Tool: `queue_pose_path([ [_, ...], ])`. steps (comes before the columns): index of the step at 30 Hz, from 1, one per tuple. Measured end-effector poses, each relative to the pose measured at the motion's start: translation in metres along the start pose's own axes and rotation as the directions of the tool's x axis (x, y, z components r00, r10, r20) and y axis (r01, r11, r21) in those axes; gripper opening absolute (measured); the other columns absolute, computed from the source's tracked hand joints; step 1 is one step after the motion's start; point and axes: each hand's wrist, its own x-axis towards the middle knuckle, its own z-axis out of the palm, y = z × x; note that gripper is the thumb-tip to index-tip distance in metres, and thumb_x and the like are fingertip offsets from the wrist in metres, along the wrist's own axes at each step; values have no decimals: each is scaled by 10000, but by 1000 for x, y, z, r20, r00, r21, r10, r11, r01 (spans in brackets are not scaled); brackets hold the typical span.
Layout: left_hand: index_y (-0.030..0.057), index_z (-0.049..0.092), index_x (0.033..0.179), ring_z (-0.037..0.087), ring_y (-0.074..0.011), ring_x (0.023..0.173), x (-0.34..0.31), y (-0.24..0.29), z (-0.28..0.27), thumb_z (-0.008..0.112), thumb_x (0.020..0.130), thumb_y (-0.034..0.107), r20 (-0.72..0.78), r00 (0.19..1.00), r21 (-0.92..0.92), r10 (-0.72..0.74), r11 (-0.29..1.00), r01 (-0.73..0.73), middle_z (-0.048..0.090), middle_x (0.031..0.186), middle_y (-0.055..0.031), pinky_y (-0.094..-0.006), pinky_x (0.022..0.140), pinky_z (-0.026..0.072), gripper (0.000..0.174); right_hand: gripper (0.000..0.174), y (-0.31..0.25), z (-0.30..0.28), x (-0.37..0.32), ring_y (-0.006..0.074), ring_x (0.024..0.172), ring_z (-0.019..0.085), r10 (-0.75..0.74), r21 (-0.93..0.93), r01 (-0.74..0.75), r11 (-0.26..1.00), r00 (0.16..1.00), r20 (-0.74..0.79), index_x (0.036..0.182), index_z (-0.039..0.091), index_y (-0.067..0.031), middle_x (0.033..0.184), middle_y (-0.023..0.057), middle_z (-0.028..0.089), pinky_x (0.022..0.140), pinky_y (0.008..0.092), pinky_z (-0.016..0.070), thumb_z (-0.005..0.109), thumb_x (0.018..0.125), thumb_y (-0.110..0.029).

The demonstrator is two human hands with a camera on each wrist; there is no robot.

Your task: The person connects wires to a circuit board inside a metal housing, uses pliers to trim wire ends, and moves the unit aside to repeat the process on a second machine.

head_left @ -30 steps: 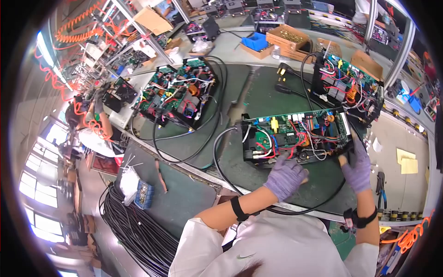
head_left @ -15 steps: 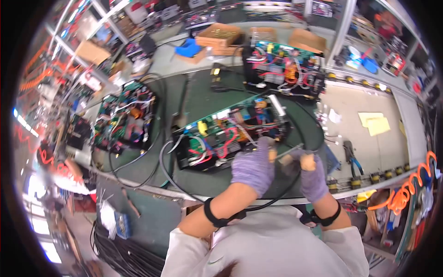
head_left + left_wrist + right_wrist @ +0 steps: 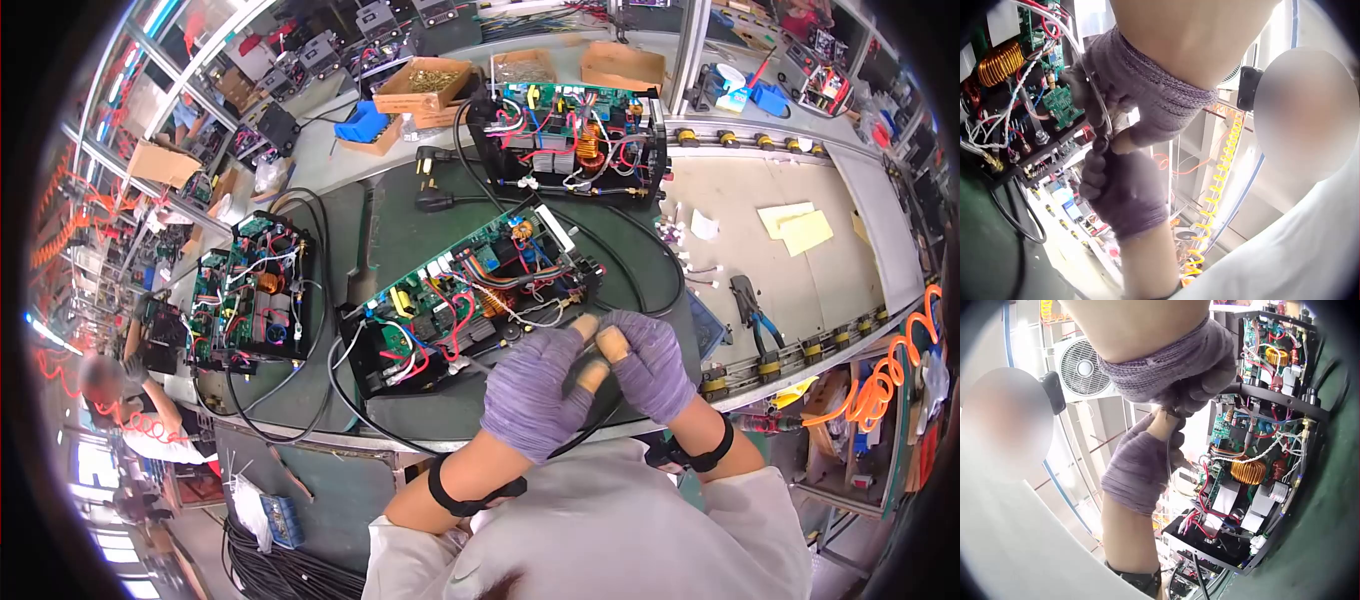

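Observation:
In the head view both gloved hands meet at the near right corner of the middle circuit-board unit (image 3: 470, 290), an uncovered black case set at a slant. My left hand (image 3: 535, 390) has its fingers curled round a thin whitish wire (image 3: 1092, 84), which runs up past the boards in the left wrist view. My right hand (image 3: 650, 365) pinches the same wire close to the left fingertips. Purple gloves leave some fingertips bare. The wire's end is hidden between the fingers. A copper-wound coil (image 3: 1249, 470) and twisted white leads (image 3: 1241, 455) show inside the case.
A second open unit (image 3: 570, 145) stands behind, a third (image 3: 255, 290) to the left. Black power cables (image 3: 325, 400) loop around them. Pliers (image 3: 757, 315) and yellow paper (image 3: 805, 232) lie on the right. Cardboard boxes (image 3: 425, 88) and a blue bin (image 3: 362, 122) stand at the back.
My right hand has left the unit's right end and come to the left hand, where both now hold the wire. The middle unit has turned to a slant. The head view has shifted right.

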Motion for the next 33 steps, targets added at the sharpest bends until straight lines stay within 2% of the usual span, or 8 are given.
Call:
queue_pose_path([
  [2,98,686,1084,636,-296,717,-1,-2,-2,733,772,89,-37,999,47,18,999,-16,655,845,-111,-369,629,523,316,190,-2,1,2,331,748,635,-45,-9,45,999,999,18,954,643,19,855,171,656,708,357,521,589,922,-160],
  [6,105,676,1064,638,-287,739,7,-30,6,710,807,83,-126,992,100,5,995,8,644,869,-114,-372,646,525,260,181,16,9,12,250,835,650,-59,83,71,994,989,-138,1028,621,8,917,150,663,766,336,513,576,923,-134],
  [9,79,650,1046,643,-265,778,19,-48,18,690,831,73,-206,967,-103,-148,986,129,641,911,-128,-347,681,520,219,232,29,3,30,172,882,620,-56,75,82,994,953,-298,1118,599,-16,1018,110,634,796,300,493,587,917,-132],
  [11,59,621,1058,620,-168,802,25,-58,30,639,873,23,-173,958,-231,-230,955,188,634,911,-79,-287,718,498,189,257,29,-1,40,167,897,611,1,75,24,997,948,-319,1139,599,-21,1065,102,615,799,293,489,598,912,-142],
  [14,38,610,1095,561,-76,814,29,-72,52,598,904,-9,-65,919,-394,-388,856,334,614,908,-14,-239,726,481,197,427,45,3,50,196,1003,603,-62,93,84,992,975,-212,1243,580,-44,1182,97,595,844,313,497,678,832,-103],
  [17,19,608,1122,566,-81,821,33,-75,56,601,909,4,49,895,-509,-444,759,405,631,941,-26,-233,737,487,214,543,39,3,53,261,1068,611,-89,-22,88,996,994,-64,1290,560,-41,1201,159,610,921,333,493,721,772,-73],
  [27,11,601,1157,585,-94,877,33,-76,59,586,924,29,54,923,-686,-382,657,312,638,1007,-38,-233,773,499,234,533,49,10,52,315,1052,642,-135,-74,129,989,987,-84,1270,575,-14,1180,198,633,913,369,515,730,761,-44],
  [33,9,591,1121,585,-144,942,31,-66,62,570,912,-25,5,876,-737,-482,590,329,618,1030,-77,-264,835,480,213,531,53,11,52,327,1059,636,-197,-156,181,971,975,-97,1274,583,-27,1170,200,638,916,372,516,731,766,-71],
])
